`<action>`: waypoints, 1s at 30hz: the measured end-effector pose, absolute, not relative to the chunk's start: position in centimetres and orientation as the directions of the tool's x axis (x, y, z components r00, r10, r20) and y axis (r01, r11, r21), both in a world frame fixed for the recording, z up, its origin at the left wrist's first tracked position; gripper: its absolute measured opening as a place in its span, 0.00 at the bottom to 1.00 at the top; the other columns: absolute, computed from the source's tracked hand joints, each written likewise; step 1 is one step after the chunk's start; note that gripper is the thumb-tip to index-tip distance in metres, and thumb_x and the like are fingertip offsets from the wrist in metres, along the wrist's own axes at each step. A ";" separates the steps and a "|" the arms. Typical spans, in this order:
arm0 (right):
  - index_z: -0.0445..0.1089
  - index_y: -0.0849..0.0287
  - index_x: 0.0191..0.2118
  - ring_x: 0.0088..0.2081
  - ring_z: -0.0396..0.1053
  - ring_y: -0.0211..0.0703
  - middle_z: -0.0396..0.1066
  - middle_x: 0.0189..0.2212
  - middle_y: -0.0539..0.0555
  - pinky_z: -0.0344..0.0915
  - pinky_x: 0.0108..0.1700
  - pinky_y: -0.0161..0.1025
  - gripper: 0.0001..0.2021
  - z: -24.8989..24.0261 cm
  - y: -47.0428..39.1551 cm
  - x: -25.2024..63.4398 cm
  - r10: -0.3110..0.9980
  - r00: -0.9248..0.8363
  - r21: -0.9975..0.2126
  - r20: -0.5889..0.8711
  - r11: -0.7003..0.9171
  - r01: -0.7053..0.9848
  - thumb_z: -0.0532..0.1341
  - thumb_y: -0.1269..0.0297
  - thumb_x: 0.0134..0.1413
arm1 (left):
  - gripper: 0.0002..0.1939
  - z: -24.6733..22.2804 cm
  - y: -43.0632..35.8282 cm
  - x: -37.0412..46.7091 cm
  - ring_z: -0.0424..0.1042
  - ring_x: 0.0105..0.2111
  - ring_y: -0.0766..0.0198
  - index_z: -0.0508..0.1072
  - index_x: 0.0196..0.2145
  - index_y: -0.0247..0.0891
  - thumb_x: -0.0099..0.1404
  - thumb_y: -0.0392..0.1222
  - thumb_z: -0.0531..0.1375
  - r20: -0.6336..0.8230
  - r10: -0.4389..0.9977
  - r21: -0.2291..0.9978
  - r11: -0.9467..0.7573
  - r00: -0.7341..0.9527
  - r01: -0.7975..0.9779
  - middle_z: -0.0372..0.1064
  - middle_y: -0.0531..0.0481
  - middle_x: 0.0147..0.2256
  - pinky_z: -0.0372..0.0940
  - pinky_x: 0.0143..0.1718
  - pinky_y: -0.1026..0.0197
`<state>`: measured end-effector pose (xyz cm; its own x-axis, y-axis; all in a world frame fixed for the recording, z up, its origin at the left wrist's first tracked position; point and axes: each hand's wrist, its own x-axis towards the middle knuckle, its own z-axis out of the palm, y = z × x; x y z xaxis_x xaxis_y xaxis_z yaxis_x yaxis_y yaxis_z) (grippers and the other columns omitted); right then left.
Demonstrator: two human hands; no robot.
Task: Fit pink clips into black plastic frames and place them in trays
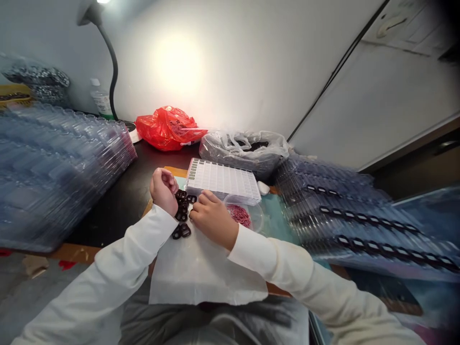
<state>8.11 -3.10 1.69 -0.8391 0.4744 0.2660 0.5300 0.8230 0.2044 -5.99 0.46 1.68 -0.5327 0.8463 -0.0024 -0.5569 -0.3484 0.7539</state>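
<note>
A small pile of dark, glossy, link-shaped pieces (pixel 182 211) lies on a white sheet (pixel 212 268) in front of me. At the pile's left edge, my left hand (pixel 164 191) is raised with its fingers curled inward; whatever may be in them is hidden. My right hand (pixel 213 218) reaches over the pile's right side, fingers bent and drawn together at the dark pieces. Its fingertips are partly out of sight, so I cannot make out what they hold. Just right of that hand sits a clear round dish holding small pink-red pieces (pixel 240 215).
Behind the hands stands a white compartment tray stack (pixel 224 179). Stacked clear plastic trays rise at left (pixel 64 177) and right (pixel 323 211), the right ones holding dark chain strips (pixel 373 218). A red bag (pixel 168 129), a clear bag (pixel 247 148) and a lamp (pixel 113 72) stand behind.
</note>
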 end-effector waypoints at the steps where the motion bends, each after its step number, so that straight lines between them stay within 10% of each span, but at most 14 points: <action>1: 0.72 0.56 0.26 0.35 0.61 0.43 0.71 0.26 0.51 0.55 0.54 0.44 0.08 2.4 -3.2 8.4 0.477 -0.829 0.205 0.293 0.815 0.542 0.60 0.69 0.57 | 0.15 1.6 0.4 -5.9 0.50 0.12 0.73 0.61 0.20 0.38 0.61 0.47 0.56 0.014 0.858 0.756 -0.346 -0.514 -0.556 0.51 0.59 0.15 0.45 0.15 0.67; 12: 0.75 0.50 0.32 0.44 0.61 0.45 0.76 0.30 0.47 0.43 0.61 0.49 0.12 9.6 0.0 10.4 0.513 -0.671 0.159 0.535 0.719 0.676 0.55 0.66 0.62 | 0.23 0.4 0.4 -5.0 0.74 0.35 0.66 0.75 0.46 0.36 0.58 0.55 0.63 -0.065 0.988 0.742 0.143 0.142 -0.654 0.75 0.45 0.36 0.68 0.39 0.65; 20: 0.78 0.50 0.35 0.38 0.64 0.45 0.77 0.32 0.49 0.51 0.47 0.44 0.06 7.7 6.0 8.6 0.713 -0.608 -0.083 0.351 0.670 0.738 0.66 0.58 0.52 | 0.16 0.8 1.7 -6.4 0.73 0.33 0.71 0.76 0.42 0.42 0.56 0.47 0.68 0.014 0.966 0.686 -0.198 -0.259 -0.700 0.76 0.50 0.38 0.67 0.39 0.69; 30: 0.79 0.58 0.31 0.38 0.66 0.47 0.77 0.33 0.59 0.48 0.44 0.44 0.07 4.8 7.2 5.2 0.667 -0.723 0.109 0.180 0.717 0.689 0.62 0.69 0.52 | 0.18 0.4 1.8 -6.4 0.72 0.30 0.72 0.75 0.35 0.38 0.49 0.51 0.70 -0.064 0.952 0.671 -0.182 -0.300 -0.719 0.76 0.50 0.37 0.66 0.35 0.69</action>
<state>5.17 7.23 4.85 -0.7229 0.6672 0.1796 0.6887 0.7169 0.1086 -6.35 1.81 0.39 -0.3004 0.9517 -0.0638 -0.7187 -0.1818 0.6711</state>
